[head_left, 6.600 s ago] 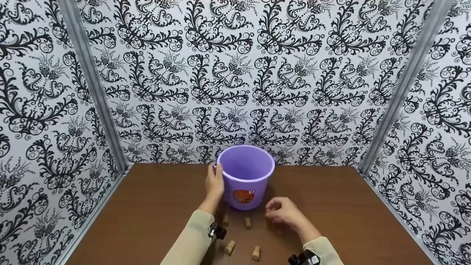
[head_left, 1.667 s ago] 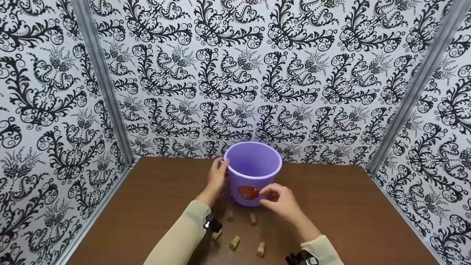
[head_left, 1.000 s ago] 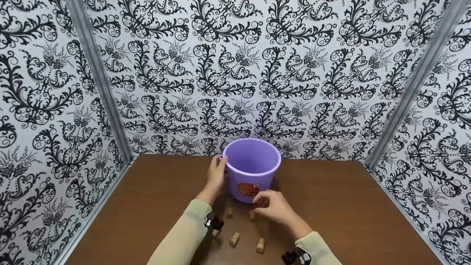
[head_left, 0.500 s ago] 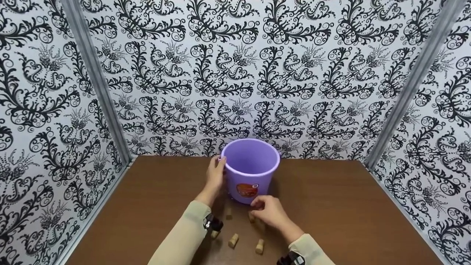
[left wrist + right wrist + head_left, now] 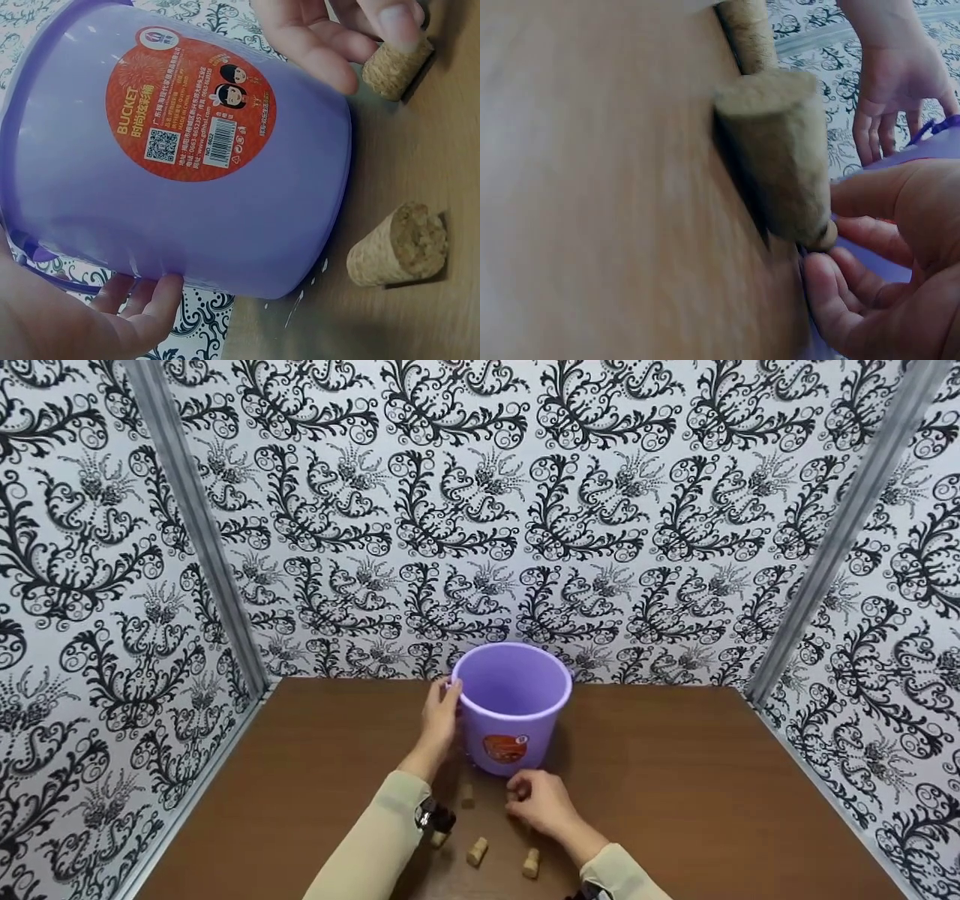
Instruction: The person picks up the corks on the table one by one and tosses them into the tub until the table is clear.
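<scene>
A purple bucket (image 5: 517,742) with a red oval label stands upright on the brown table. My left hand (image 5: 441,720) holds it at the left side of its rim, by the handle joint; in the left wrist view those fingers (image 5: 161,307) rest against its side. My right hand (image 5: 541,802) is low in front of the bucket, pinching a cork (image 5: 390,71) at the tabletop; the head view hides that cork behind the hand. Another cork (image 5: 467,795) lies left of it. Nearer me are a cork (image 5: 478,851), one to the right (image 5: 531,862), and one partly behind my left wrist (image 5: 439,838).
The brown tabletop (image 5: 675,780) stretches to both sides. Patterned black-and-white walls (image 5: 480,510) stand behind and at either side, with grey strips (image 5: 199,525) at the corners. A dark wrist camera (image 5: 441,817) sits on my left sleeve.
My right hand has come down and slightly left from in front of the bucket's label onto a cork. The cork farther right is gone from the table. The left hand keeps its hold.
</scene>
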`<state>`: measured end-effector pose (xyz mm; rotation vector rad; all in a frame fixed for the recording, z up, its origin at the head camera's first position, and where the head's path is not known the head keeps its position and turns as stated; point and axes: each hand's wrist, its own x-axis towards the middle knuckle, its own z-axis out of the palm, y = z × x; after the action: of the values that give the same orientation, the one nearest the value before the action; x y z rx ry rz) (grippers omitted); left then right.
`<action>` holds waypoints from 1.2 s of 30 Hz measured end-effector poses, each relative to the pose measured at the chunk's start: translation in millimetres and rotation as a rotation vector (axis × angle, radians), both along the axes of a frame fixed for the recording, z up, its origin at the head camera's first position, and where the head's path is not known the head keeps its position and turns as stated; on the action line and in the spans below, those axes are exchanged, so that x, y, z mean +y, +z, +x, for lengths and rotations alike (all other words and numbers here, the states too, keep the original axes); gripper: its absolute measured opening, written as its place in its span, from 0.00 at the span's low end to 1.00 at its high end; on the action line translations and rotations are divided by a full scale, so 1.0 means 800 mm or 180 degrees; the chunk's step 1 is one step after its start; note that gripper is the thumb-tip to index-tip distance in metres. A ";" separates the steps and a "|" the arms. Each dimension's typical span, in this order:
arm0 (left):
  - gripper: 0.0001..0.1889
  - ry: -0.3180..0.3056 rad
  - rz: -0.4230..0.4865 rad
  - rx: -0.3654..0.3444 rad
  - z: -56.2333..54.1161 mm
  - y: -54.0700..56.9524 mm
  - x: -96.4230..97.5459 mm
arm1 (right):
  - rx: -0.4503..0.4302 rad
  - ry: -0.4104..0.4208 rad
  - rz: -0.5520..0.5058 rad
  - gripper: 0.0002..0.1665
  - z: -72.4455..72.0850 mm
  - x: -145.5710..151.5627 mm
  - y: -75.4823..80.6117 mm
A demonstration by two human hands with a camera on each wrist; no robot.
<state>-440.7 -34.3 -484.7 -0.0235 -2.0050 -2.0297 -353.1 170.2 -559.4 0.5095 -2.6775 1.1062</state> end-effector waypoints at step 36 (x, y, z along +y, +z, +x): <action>0.22 -0.0021 -0.0070 0.0002 0.003 0.000 0.000 | -0.0059 0.0203 -0.0357 0.07 0.009 0.002 0.049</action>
<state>-438.0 -34.5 -484.4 -0.0356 -2.0294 -2.0115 -345.7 172.0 -519.9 0.5706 -2.6128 1.2763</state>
